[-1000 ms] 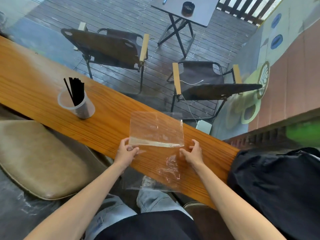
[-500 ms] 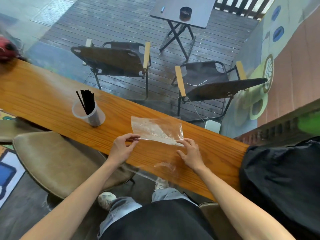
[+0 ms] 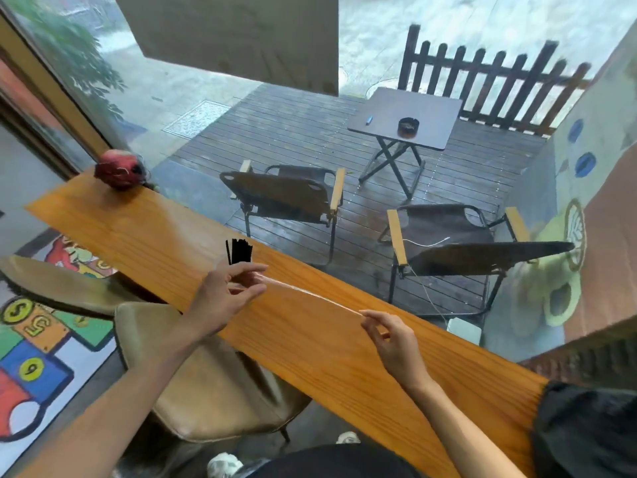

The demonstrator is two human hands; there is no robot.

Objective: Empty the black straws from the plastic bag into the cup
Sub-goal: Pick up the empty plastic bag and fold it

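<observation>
two hands pinching plastic bag (image 3: 310,294) ends, left hand (image 3: 225,294), right hand (image 3: 391,334), straws (image 3: 239,251) in cup behind

A long wooden counter (image 3: 310,339) carries black straws (image 3: 240,251) and a red object (image 3: 119,170).

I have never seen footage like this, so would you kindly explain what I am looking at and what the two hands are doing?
There is no machine here: a person wears a wide-angle camera on the head, looking forward and down, so you see their own two arms. They sit at a long wooden counter by a window, with patio chairs outside. The left hand and right hand each pinch one end of a clear plastic bag, seen almost edge-on and stretched between them above the counter. It looks empty. Behind the left hand, black straws stand up; their cup is mostly hidden. A red object sits at the counter's far end.
</observation>
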